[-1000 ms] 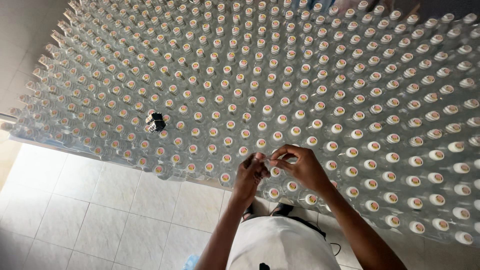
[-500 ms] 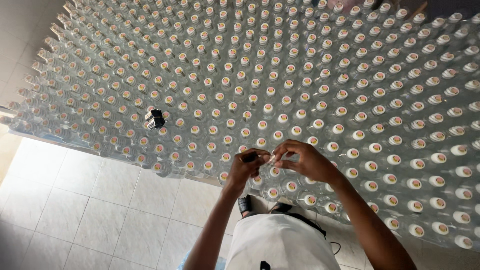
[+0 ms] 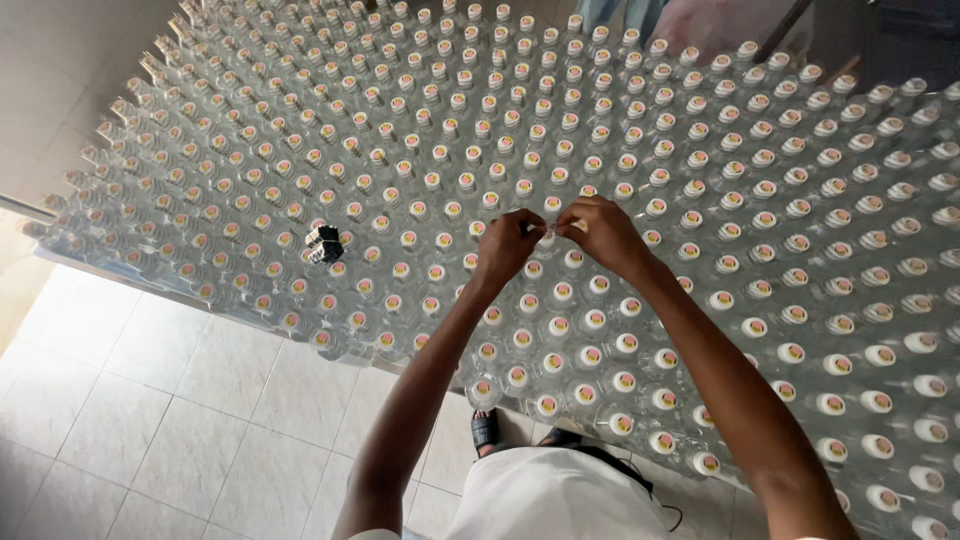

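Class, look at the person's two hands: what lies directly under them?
Under the left hand and right hand stand rows of clear capped bottles. The hands meet over one bottle top, which their fingers cover. The surface bearing the bottles is hidden.

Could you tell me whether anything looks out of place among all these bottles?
One thing stands out: a small dark object sits on top of the clear capped bottles, left of the left hand. Every other bottle shows a pale cap.

several hundred clear capped bottles (image 3: 590, 320) packed in rows, too many for me to count exactly, one small dark object (image 3: 324, 243) sitting on them toward the left edge, my two hands (image 3: 505, 245) (image 3: 600, 230), one sandal (image 3: 484, 428)
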